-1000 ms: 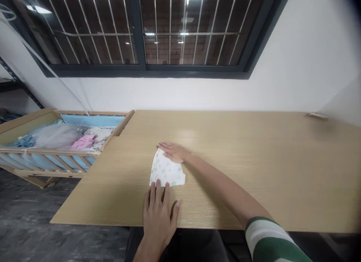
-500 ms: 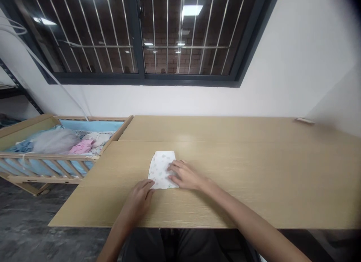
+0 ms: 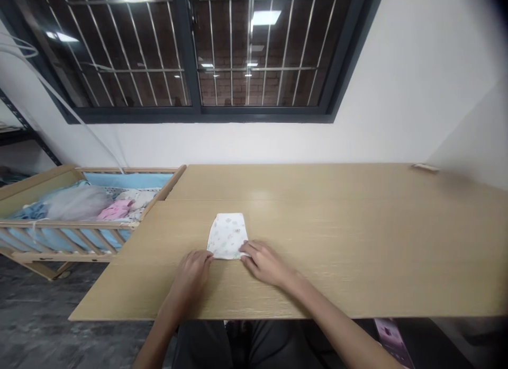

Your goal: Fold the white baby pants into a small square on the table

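A small white cloth (image 3: 227, 235) with a faint printed pattern lies flat on the wooden table (image 3: 317, 242), narrower at its far edge. At the cloth's near left corner, my left hand (image 3: 194, 271) has thumb and fingertips pinched together on the fabric. My right hand (image 3: 264, 262) grips the near right corner, its thumb below and its fingers bent over the edge. Whether the cloth is folded or sewn into a shape I cannot tell.
Left of the table stands a wooden crib (image 3: 95, 228) with blue lining, holding a pink cloth (image 3: 116, 210) and other fabrics. A barred window (image 3: 257, 51) is in the wall behind. A small pale object (image 3: 424, 168) lies at the table's far right.
My right hand has slid from the cloth's right side down to its near right corner. My left hand has shifted slightly left, still at the near left corner.
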### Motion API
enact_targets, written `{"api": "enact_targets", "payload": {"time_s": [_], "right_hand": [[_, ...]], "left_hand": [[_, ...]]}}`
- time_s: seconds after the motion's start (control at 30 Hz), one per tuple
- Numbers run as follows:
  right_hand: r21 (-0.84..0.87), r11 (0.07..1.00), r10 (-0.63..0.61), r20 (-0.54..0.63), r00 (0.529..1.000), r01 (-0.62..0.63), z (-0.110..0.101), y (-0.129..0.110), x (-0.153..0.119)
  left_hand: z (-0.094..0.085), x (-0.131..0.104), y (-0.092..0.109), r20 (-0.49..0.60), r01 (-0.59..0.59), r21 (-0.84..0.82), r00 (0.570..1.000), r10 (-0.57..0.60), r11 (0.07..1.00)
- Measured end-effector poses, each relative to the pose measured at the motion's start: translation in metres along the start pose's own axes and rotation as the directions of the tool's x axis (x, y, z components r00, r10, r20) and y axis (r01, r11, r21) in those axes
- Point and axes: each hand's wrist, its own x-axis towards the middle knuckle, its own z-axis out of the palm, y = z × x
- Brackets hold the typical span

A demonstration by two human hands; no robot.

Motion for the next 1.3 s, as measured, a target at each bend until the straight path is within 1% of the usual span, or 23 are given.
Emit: {"api": "enact_targets", "payload": {"time_s": [0.07, 0.17, 0.23, 0.3, 0.4, 0.5, 0.57, 0.67, 0.73, 0.8, 0.87, 0.9, 0.93, 0.97, 1.0, 1.03, 1.07, 1.1, 1.13, 1.2, 1.3], "right_hand": [[-0.006, 0.998, 0.056, 0.045, 0.997, -0.056, -0.01, -0.002, 0.008], [-0.033, 0.991, 0.131, 0.089, 0.987, -0.129, -0.025, 0.0, 0.029], [-0.05, 0.984, 0.177, 0.085, 0.981, -0.173, -0.032, 0.006, 0.048], [-0.06, 0.971, 0.234, 0.06, 0.97, -0.231, -0.036, 0.015, 0.068], [-0.063, 0.945, 0.321, -0.024, 0.947, -0.322, -0.035, 0.029, 0.095], [-0.065, 0.925, 0.364, -0.132, 0.922, -0.374, -0.023, 0.04, 0.111], [-0.067, 0.911, 0.394, -0.152, 0.907, -0.407, -0.01, 0.047, 0.116], [-0.069, 0.879, 0.46, -0.138, 0.877, -0.472, 0.011, 0.055, 0.118], [-0.062, 0.869, 0.479, -0.14, 0.867, -0.491, 0.02, 0.06, 0.117], [-0.052, 0.87, 0.476, -0.17, 0.863, -0.49, 0.023, 0.061, 0.116], [-0.055, 0.877, 0.448, -0.259, 0.855, -0.477, 0.021, 0.058, 0.113], [-0.062, 0.89, 0.414, -0.311, 0.856, -0.453, 0.02, 0.055, 0.112], [-0.074, 0.909, 0.361, -0.352, 0.864, -0.41, 0.02, 0.051, 0.11], [-0.092, 0.932, 0.296, -0.371, 0.88, -0.352, 0.02, 0.046, 0.109], [-0.112, 0.952, 0.227, -0.361, 0.904, -0.284, 0.022, 0.041, 0.108], [-0.133, 0.967, 0.165, -0.326, 0.931, -0.218, 0.026, 0.037, 0.107], [-0.153, 0.974, 0.118, -0.275, 0.954, -0.164, 0.03, 0.033, 0.106], [-0.173, 0.976, 0.091, -0.218, 0.972, -0.13, 0.036, 0.03, 0.106], [-0.191, 0.975, 0.08, -0.164, 0.983, -0.111, 0.042, 0.028, 0.107], [-0.219, 0.971, 0.081, -0.092, 0.992, -0.1, 0.051, 0.027, 0.108], [-0.23, 0.967, 0.091, -0.081, 0.993, -0.107, 0.056, 0.031, 0.11]], "left_hand": [[-0.005, 0.013, 0.001, 0.034, 0.011, 0.05, 0.999, -0.013, 0.999], [-0.014, 0.045, 0.005, 0.054, 0.054, 0.16, 0.997, -0.064, 0.986], [-0.019, 0.07, 0.009, 0.045, 0.095, 0.238, 0.993, -0.109, 0.967], [-0.02, 0.097, 0.013, 0.026, 0.13, 0.296, 0.989, -0.144, 0.946], [-0.012, 0.129, 0.013, -0.017, 0.177, 0.336, 0.983, -0.182, 0.925], [0.006, 0.148, 0.008, -0.051, 0.228, 0.348, 0.973, -0.224, 0.909], [0.021, 0.153, 0.003, -0.059, 0.256, 0.347, 0.966, -0.251, 0.902], [0.039, 0.153, -0.005, -0.047, 0.275, 0.332, 0.96, -0.275, 0.902], [0.046, 0.152, -0.01, -0.043, 0.279, 0.315, 0.959, -0.28, 0.907], [0.048, 0.151, -0.014, -0.046, 0.278, 0.293, 0.96, -0.276, 0.915], [0.047, 0.15, -0.016, -0.06, 0.277, 0.271, 0.961, -0.271, 0.922], [0.045, 0.149, -0.017, -0.076, 0.273, 0.253, 0.962, -0.262, 0.928], [0.045, 0.147, -0.018, -0.096, 0.25, 0.22, 0.967, -0.234, 0.943], [0.045, 0.145, -0.018, -0.106, 0.201, 0.173, 0.977, -0.184, 0.964], [0.046, 0.142, -0.017, -0.101, 0.129, 0.115, 0.988, -0.118, 0.985], [0.048, 0.139, -0.016, -0.081, 0.053, 0.052, 0.996, -0.049, 0.997], [0.051, 0.136, -0.015, -0.046, -0.008, -0.006, 0.999, 0.007, 1.0], [0.054, 0.134, -0.014, 0.0, -0.037, -0.046, 0.999, 0.037, 0.998], [0.059, 0.131, -0.013, 0.05, -0.031, -0.06, 0.998, 0.034, 0.998], [0.066, 0.128, -0.011, 0.116, 0.026, -0.043, 0.993, -0.021, 0.999], [0.071, 0.128, -0.013, 0.151, 0.048, 0.005, 0.987, -0.048, 0.999]]}}
